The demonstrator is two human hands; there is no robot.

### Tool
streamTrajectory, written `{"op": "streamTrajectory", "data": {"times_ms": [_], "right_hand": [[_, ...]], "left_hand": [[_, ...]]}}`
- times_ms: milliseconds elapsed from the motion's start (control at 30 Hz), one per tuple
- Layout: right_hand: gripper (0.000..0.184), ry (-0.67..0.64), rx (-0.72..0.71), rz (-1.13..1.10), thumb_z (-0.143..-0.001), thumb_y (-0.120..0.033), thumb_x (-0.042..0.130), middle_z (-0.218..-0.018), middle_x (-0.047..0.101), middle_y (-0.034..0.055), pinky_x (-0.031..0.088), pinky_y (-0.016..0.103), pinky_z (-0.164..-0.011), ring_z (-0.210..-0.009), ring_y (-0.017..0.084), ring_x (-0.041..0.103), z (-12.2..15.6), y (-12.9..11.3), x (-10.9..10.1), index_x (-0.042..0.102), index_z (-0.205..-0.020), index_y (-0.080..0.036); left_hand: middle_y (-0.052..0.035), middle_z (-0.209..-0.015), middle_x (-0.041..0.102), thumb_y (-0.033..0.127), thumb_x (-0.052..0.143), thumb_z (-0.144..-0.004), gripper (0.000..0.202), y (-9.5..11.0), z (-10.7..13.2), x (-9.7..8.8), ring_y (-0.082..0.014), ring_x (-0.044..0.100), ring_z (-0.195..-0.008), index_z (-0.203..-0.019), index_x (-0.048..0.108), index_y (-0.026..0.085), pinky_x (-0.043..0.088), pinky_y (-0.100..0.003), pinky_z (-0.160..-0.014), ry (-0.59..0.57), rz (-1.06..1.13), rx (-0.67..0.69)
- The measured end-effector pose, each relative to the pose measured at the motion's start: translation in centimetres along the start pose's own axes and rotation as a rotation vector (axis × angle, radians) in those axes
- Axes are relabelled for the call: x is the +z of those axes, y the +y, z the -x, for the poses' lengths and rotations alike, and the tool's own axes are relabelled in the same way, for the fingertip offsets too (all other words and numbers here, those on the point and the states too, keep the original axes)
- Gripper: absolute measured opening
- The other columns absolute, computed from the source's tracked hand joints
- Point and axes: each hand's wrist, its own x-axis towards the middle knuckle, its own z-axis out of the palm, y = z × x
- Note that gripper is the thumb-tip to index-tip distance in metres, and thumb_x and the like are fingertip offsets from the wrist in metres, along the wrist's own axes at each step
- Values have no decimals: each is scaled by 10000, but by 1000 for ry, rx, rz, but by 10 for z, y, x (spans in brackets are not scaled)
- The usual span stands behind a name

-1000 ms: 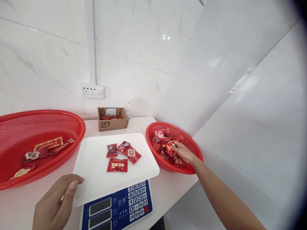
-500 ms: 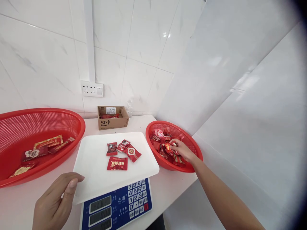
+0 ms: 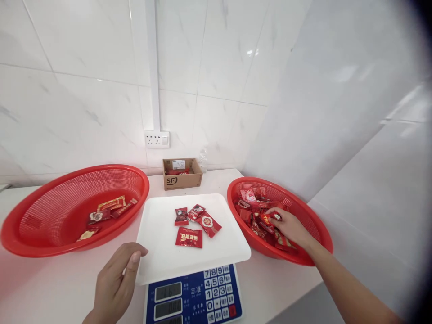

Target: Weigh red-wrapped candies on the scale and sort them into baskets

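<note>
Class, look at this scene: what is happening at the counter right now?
A person works at a scale. The right hand is in the right basket, fingers on a red packet among many. The left hand rests by the corner of the white tray, which carries four packets. The left basket has a few more, and a cardboard box stands by the wall.

Bright, even light fills the room, with no hard shadows. The glossy wall tiles [image 3: 219,58] catch small white glare spots near the top. Under the scale tray [image 3: 158,252] lies only a soft, faint shadow. Straight tile lines bow towards the edges, and the far right corner falls into a dark, blurred vignette. The middle stays sharp; the scale display [image 3: 168,292] is readable but slightly soft.
</note>
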Motion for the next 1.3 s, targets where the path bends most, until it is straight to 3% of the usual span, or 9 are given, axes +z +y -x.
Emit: {"op": "streamTrajectory", "data": {"times_ms": [133,233,333,500,667,800,1033,1167,1300], "right_hand": [[309,54,-33,85,-737,-250,500,-993,700,40,482,355,-708,-873,268,641,6,2,0,654,-1005,-270],[448,103,-95,192,-822,-324,428,-1246,605,32,484,395,-811,-1087,291,583,18,-7,3,523,-1259,-309],[527,59,-95,213,-858,-446,403,-1297,574,45,488,410,-851,-1157,294,549,32,-20,11,398,-1367,-309],[579,57,-126,258,-860,-518,367,-1381,491,89,500,445,-858,-1251,308,463,43,-20,29,408,-1368,-244],[535,74,-189,223,-849,-543,363,-1276,595,73,490,481,-874,-1172,313,540,48,-8,38,530,-1272,-260],[517,6,-261,154,-833,-570,376,-1229,632,56,481,478,-893,-1142,304,566,53,-3,38,587,-1212,-289],[518,49,-263,71,-804,-606,385,-1129,687,52,499,493,-873,-1066,305,617,52,5,39,638,-1131,-293],[496,72,-283,86,-807,-595,399,-1109,696,57,509,484,-854,-1048,309,626,51,4,38,649,-1114,-295],[468,66,-283,87,-813,-576,412,-1104,699,48,522,466,-843,-1036,302,634,52,5,37,647,-1111,-303]], "left_hand": [[-1,-728,639,272,429,-904,218,11,-9,-2,-131,617,-689,-772,594,218,479,-190,-606,-116,-42,55],[-12,-773,661,300,445,-905,209,21,-17,2,-141,635,-724,-801,607,220,504,-198,-625,-229,-66,38],[-43,-913,676,328,428,-913,227,32,-27,10,-170,645,-849,-905,632,230,532,-246,-729,-389,-111,32],[-61,-1149,621,314,404,-929,263,53,-44,21,-204,573,-1076,-1105,593,264,509,-348,-890,-658,-190,103],[-63,-1273,572,293,459,-913,306,62,-57,35,-241,446,-1247,-1205,539,248,405,-446,-1030,-836,-267,221],[-72,-1247,578,252,473,-904,348,57,-57,47,-249,493,-1189,-1250,509,244,422,-440,-1004,-891,-360,258],[-87,-1128,603,261,497,-886,263,58,-59,57,-253,566,-1027,-1136,568,221,481,-434,-888,-806,-483,128],[-131,-1438,381,404,591,-826,587,55,-68,63,-326,305,-1336,-1353,394,235,311,-527,-1058,-834,-439,93],[-142,-1547,123,558,591,-769,880,45,-80,72,-353,50,-1410,-1465,168,225,187,-574,-1099,-973,-393,-15]]}}
